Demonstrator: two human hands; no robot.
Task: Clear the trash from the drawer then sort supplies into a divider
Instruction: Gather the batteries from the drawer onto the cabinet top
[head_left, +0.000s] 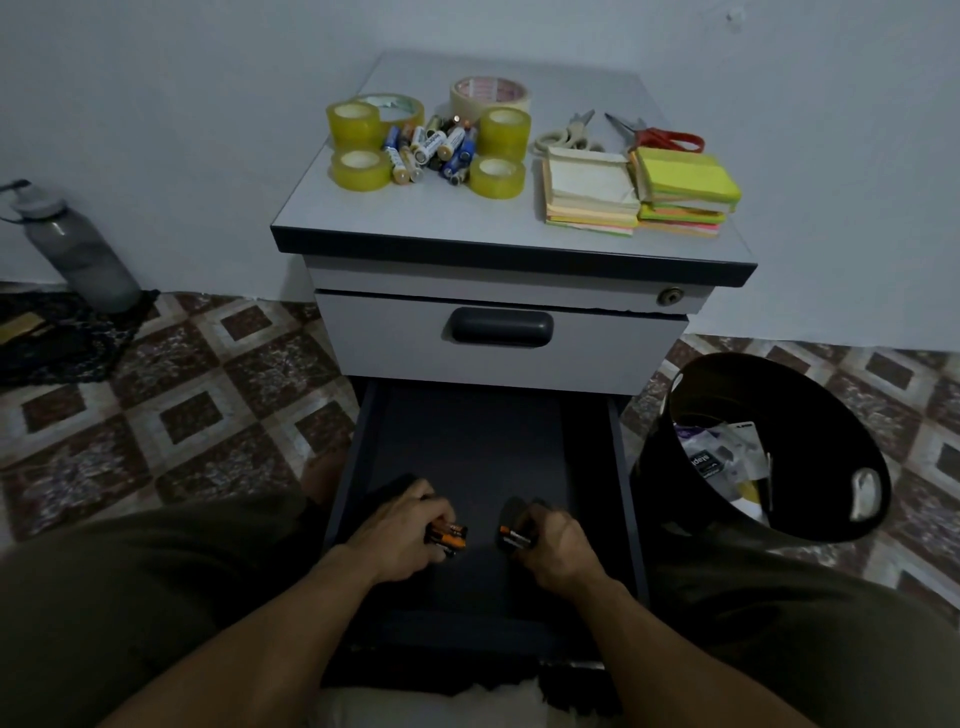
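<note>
Lying crosswise over the near half of the drawer, the left-hand batteries (451, 538) run left to right, their orange ends poking out toward the middle and their black bodies hidden in the palm; at least two are bundled, and whether there are more I cannot tell. The right-hand batteries (511, 539) mirror them, with the long axis also left to right, the orange end pointing left at the other bundle and the black body with small pale print running back under the fingers. The left hand (410, 530) curls its fingers round its bundle, knuckles up, and the right hand (556, 540) clasps its own the same way. The two bundles are near each other but apart. Both sit low over the dark floor of the open drawer (467, 441), the lower one of a grey cabinet (498, 353). On the cabinet's top lie a loose battery pile (431, 150) ringed by yellow tape rolls (356, 122), two scissors (660, 136) and stacked sticky notes (680, 182). A black bin (727, 384) holding wrappers stands to the right.
</note>
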